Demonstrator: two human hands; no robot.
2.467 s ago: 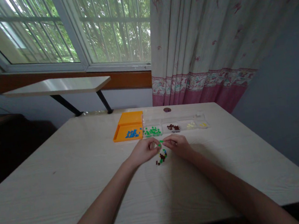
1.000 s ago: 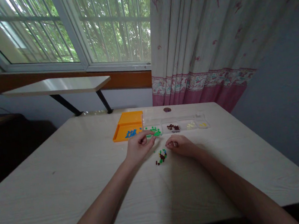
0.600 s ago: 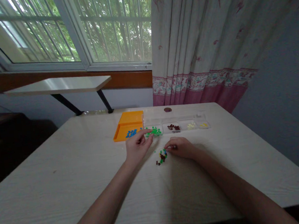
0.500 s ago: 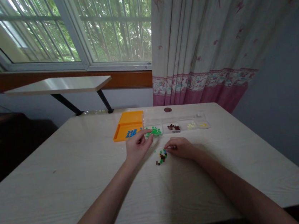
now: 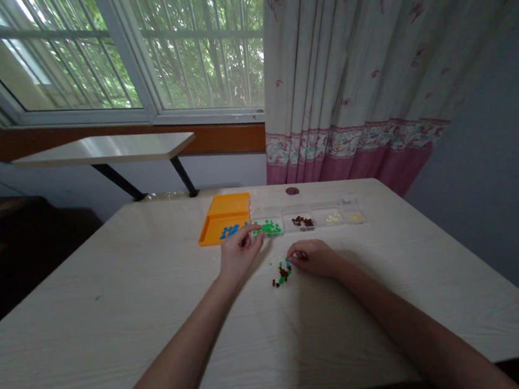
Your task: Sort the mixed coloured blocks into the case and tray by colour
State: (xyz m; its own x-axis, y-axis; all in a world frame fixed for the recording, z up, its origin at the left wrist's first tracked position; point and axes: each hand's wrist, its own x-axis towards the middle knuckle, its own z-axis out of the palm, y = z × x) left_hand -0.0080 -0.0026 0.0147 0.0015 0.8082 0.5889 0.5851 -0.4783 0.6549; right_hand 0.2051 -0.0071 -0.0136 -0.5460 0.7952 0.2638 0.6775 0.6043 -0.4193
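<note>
Two bare, tapered forearms (image 5: pixel 189 340), narrow wrists (image 5: pixel 226 280) and slim, uncovered fingers (image 5: pixel 250 228)

A broad, pale table with a wood-grain top (image 5: pixel 137 314) carries everything, its far edge narrower than its near one. Toward the back lies an open, flat orange plastic box (image 5: pixel 228 204), hinged side up against a row of shallow, clear plastic compartments (image 5: pixel 320 219); whether these are one tray or several is hard to tell. Behind the row sits a round, brown, flat disc (image 5: pixel 292 191). In front of it lies a loose cluster of tiny brown, green, blue and yellow pieces (image 5: pixel 283 273), with one small green piece (image 5: pixel 270 264) just apart.
</note>
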